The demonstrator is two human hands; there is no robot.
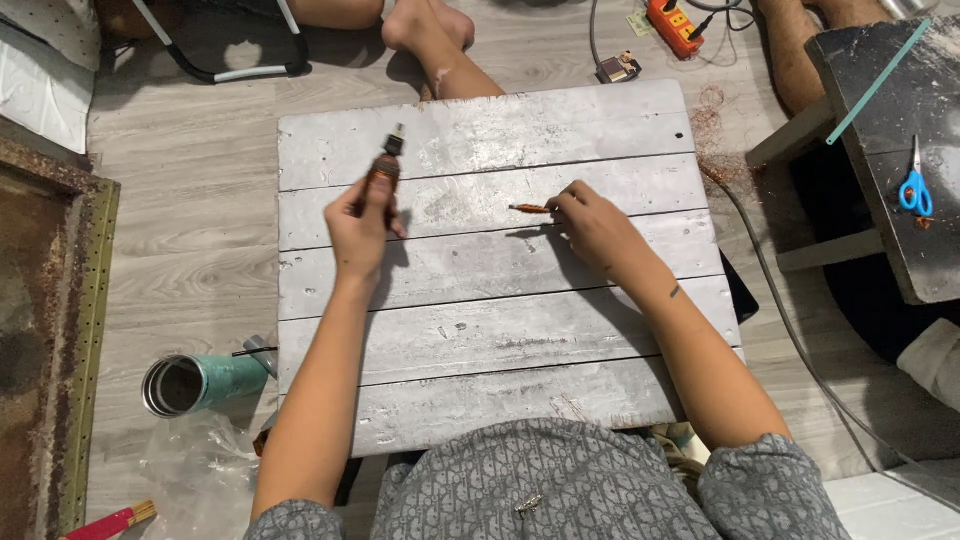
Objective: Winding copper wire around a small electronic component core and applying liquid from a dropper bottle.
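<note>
Over grey boards [480, 320], fingers [562, 205] half-hide an orange pin [528, 208].

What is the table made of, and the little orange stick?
The table looks like wooden planks painted white: gaps run between the boards and the paint is worn and scuffed. The thin orange stick at the right hand shines like copper, maybe wire; it is too small to be sure.

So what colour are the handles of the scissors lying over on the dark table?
The scissors have bright blue handles, seen in the head view, at the right on the dark table.
</note>
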